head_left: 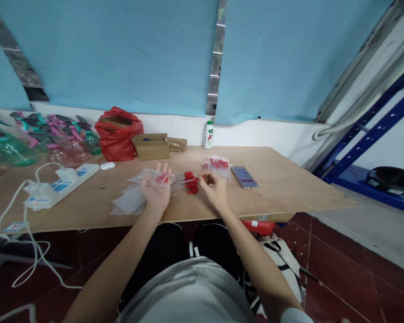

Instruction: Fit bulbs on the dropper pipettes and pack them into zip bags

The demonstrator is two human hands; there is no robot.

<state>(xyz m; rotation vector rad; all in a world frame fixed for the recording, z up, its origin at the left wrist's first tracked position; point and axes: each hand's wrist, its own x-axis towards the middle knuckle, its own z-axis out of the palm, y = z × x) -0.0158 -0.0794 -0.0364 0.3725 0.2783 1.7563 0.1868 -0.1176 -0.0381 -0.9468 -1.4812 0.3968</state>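
My left hand (pixel 156 190), palm up with fingers partly curled, holds a small clear plastic bag (pixel 163 179) with something red inside. Thin metal rods with red ends (pixel 188 175) lie between my hands, their shafts pointing towards the bag; they look like small screwdrivers, but the kind is not certain. My right hand (pixel 213 188) pinches the red end of one of them. More red-ended pieces (pixel 192 190) rest on the table just below. Flat clear bags (pixel 129 199) are stacked under and left of my left hand. Filled bags with red pieces (pixel 218 165) lie beyond my right hand.
A phone (pixel 244 177) lies to the right, and a white bottle (pixel 208 134) stands by the wall. Further left are a cardboard box (pixel 151 147), a red plastic bag (pixel 119 139), a power strip (pixel 62 186) with cables, an earbud case (pixel 107 166) and several spray bottles (pixel 63 148).
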